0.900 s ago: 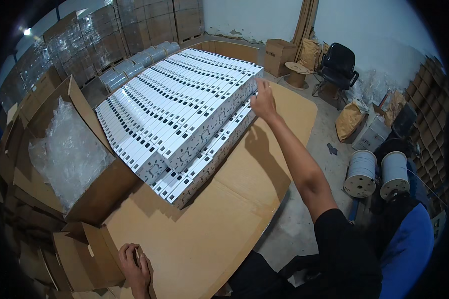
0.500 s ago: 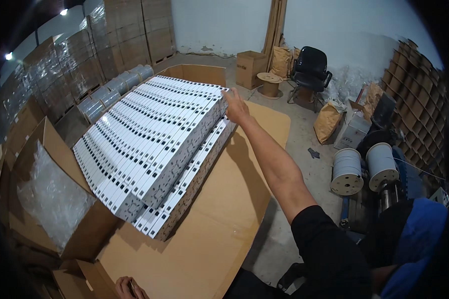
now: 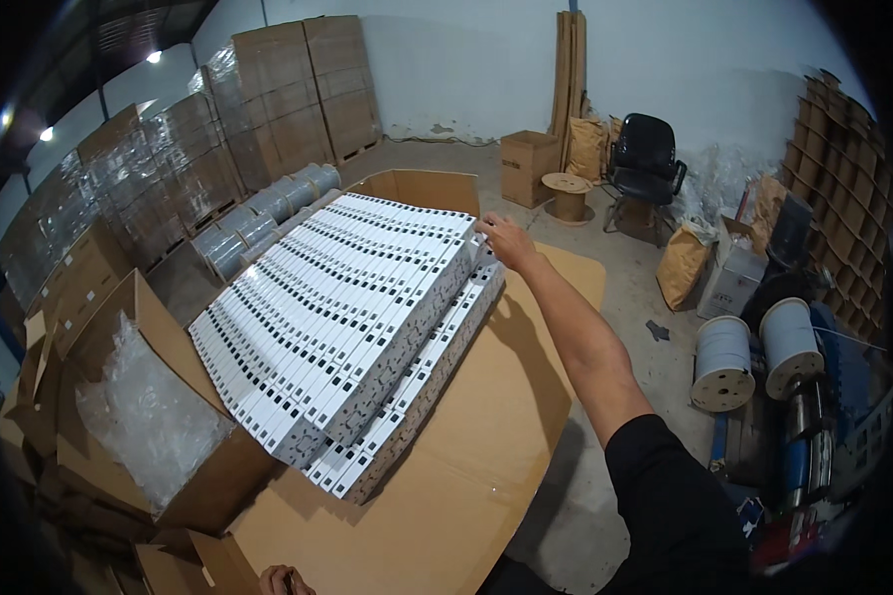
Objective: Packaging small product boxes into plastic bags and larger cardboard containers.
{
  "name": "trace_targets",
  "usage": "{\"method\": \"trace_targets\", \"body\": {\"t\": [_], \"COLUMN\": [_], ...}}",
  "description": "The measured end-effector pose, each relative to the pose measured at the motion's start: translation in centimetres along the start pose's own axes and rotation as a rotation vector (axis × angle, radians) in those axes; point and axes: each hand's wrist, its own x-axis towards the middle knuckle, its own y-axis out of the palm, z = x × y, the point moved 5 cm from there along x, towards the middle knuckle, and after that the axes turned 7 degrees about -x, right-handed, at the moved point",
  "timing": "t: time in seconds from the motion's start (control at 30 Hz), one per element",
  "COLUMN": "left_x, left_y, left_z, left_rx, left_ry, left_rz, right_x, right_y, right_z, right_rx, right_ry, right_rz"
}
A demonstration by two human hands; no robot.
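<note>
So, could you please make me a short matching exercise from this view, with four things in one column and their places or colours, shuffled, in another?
Things:
1. Right hand
2. Left hand
3. Clear plastic on the left
4. Chair

Places and colours:
A. Inside an open carton
B. Black
C. At the far right corner of the white stack
D. Partly visible at the view's lower edge

Right pairs: 1-C; 2-D; 3-A; 4-B
</note>
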Motion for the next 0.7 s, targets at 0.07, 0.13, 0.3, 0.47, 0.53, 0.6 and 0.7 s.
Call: {"method": "trace_targets", "body": {"t": [0.07,0.13,0.3,0.47,0.53,0.6,0.7], "left_x": [0.6,0.1,-1.0,-0.2,-0.1,-0.9,-1.2], "left_y": [0.7,0.6,1.2,1.6,2.4,3.8,3.5], "left_z": [0.3,1.0,2.8,0.2,-0.6,-0.4,-1.6], "left_rx": [-0.032,-0.047,-0.332,-0.462,-0.683,-0.833,-1.042], "left_ry": [0.005,-0.02,-0.168,-0.166,-0.241,-0.374,-0.479], "left_rz": [0.01,0.041,-0.108,-0.065,-0.09,-0.067,-0.005], "right_x": [-0.7,-1.1,-5.4,-14.2,-17.7,-20.9,-25.8], "right_y": [-0.5,-1.4,-8.1,-12.5,-14.3,-15.2,-15.9], "right_z": [-2.8,-3.6,0.4,9.4,14.7,20.8,28.8], "right_rx": [-0.05,-0.162,-0.078,0.404,0.448,0.611,0.914], "right_ry": [-0.061,-0.092,-0.098,-0.06,-0.212,-0.26,-0.292], "right_rz": [-0.029,-0.028,-0.104,0.04,0.021,0.123,0.27]}}
